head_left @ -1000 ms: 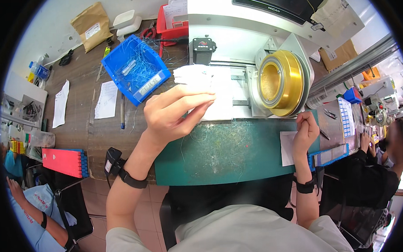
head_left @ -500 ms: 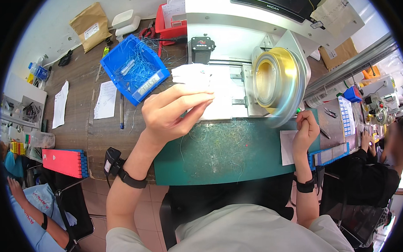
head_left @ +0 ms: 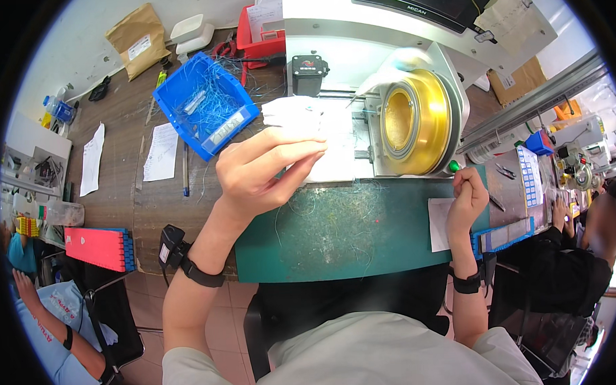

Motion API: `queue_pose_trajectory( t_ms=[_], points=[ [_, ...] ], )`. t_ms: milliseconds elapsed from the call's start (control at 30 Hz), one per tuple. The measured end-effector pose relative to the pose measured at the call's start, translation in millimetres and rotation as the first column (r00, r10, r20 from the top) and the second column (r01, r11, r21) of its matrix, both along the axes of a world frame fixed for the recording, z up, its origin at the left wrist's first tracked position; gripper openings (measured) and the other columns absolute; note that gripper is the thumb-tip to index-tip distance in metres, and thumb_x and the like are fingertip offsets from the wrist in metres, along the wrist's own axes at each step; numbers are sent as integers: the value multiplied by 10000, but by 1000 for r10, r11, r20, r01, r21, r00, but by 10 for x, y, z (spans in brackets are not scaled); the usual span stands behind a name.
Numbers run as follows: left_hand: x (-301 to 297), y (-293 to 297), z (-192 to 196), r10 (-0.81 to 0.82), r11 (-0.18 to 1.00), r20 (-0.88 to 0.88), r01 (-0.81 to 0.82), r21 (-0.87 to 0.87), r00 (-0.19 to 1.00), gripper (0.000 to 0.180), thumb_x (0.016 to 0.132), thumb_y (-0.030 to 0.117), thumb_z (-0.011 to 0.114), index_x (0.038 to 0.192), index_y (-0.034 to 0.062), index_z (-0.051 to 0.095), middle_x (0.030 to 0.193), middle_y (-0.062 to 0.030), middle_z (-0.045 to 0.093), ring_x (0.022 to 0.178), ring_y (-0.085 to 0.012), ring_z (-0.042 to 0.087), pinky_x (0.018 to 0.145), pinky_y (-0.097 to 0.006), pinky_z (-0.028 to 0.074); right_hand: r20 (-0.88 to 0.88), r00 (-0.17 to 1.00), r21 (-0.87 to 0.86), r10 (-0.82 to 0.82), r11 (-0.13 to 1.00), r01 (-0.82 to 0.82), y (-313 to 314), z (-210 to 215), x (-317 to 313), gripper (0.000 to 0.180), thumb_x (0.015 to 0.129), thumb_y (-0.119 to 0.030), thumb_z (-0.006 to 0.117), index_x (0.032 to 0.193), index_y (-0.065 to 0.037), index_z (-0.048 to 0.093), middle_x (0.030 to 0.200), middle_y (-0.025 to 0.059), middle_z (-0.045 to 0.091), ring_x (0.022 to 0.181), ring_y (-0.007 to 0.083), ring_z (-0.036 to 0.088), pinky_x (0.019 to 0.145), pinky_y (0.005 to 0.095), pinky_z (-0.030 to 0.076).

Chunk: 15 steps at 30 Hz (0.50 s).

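Observation:
My left hand [head_left: 270, 168] is raised before a white machine, thumb and fingertips pinched together. Whatever sits in the pinch is too small to make out. Just beyond the fingertips lies a white cloth or paper wad [head_left: 293, 111]. To the right, a gold-coloured ring-shaped spool [head_left: 433, 123] stands upright on the machine, a blurred pale part [head_left: 412, 58] at its top. My right hand [head_left: 467, 199] is curled closed below a round green knob [head_left: 454, 165], apart from it. The inside of its grip is hidden.
A blue bin [head_left: 173, 119] with tangled bluish fibres stands left, near paper slips [head_left: 161, 153] and a pen [head_left: 186, 171]. A green mat [head_left: 330, 239] covers the table's front. Beside my right wrist lies a blue tray [head_left: 505, 236]. Other people sit at both sides.
The blurred part on the spool has swung from its lower right side up to its top, and the spool's gold face shows more plainly. Both hands have stayed nearly still.

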<state>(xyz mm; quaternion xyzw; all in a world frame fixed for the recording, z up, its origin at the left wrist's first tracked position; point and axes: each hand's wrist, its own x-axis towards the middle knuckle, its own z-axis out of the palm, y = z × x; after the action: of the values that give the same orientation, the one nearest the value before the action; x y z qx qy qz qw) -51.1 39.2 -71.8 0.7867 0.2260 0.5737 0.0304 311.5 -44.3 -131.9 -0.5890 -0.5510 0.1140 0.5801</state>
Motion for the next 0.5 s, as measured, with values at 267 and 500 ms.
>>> queue_pose_trajectory(
  t_ms=[267,500],
  points=[
    [-6,6,-16,1,1000,2,-1,-1,1000,217,797,-11,881,985,88,836,940,-56,813,724,-152,755,601,-255,568,2,1000,1,4,1000,-4,1,-17,17,246,951,84,403,817,-19,582,708,-74,384,616,14,290,552,240,186],
    [-4,3,-7,2,1000,1,-2,3,1000,219,795,-17,880,983,89,836,936,-56,813,713,-149,753,592,-251,560,-28,1000,7,6,1000,-6,-4,-19,18,240,953,95,426,803,0,588,679,-52,437,604,23,341,553,238,220]
  ],
)
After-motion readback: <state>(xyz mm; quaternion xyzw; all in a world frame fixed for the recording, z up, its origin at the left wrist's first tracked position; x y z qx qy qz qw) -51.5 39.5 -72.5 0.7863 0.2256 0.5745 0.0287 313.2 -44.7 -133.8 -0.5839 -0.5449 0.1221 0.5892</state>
